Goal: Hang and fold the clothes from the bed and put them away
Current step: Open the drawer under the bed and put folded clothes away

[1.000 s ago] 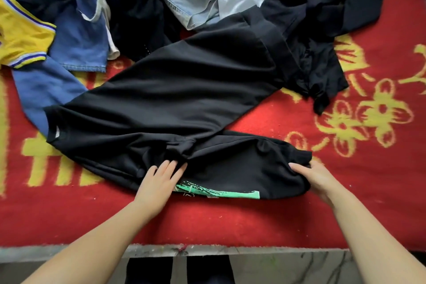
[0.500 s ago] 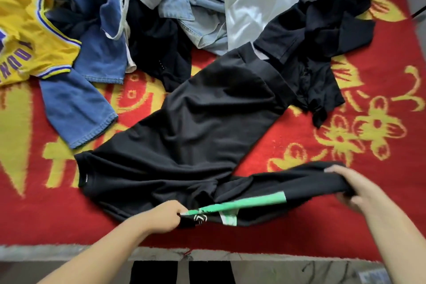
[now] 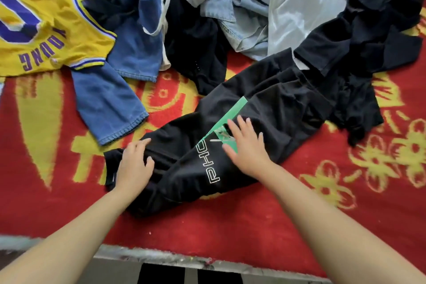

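Black trousers (image 3: 272, 110) with a green stripe and white lettering lie folded lengthwise on the red bed cover (image 3: 230, 221), one leg laid over the other. My left hand (image 3: 133, 163) rests flat on the hem end at the left, fingers relaxed. On the upper leg, my right hand (image 3: 247, 145) presses down beside the green patch with its fingers spread. Behind them a heap of clothes covers the back of the bed.
In the heap are a yellow basketball jersey (image 3: 46, 30), blue jeans (image 3: 110, 104), a light denim shirt (image 3: 242, 18), a white garment (image 3: 304, 7) and black clothes (image 3: 368, 41). The bed's grey front edge (image 3: 161, 258) runs along the bottom.
Both hands carried the near trouser leg up and laid it over the other leg, then let go. They now rest flat on the folded trousers.
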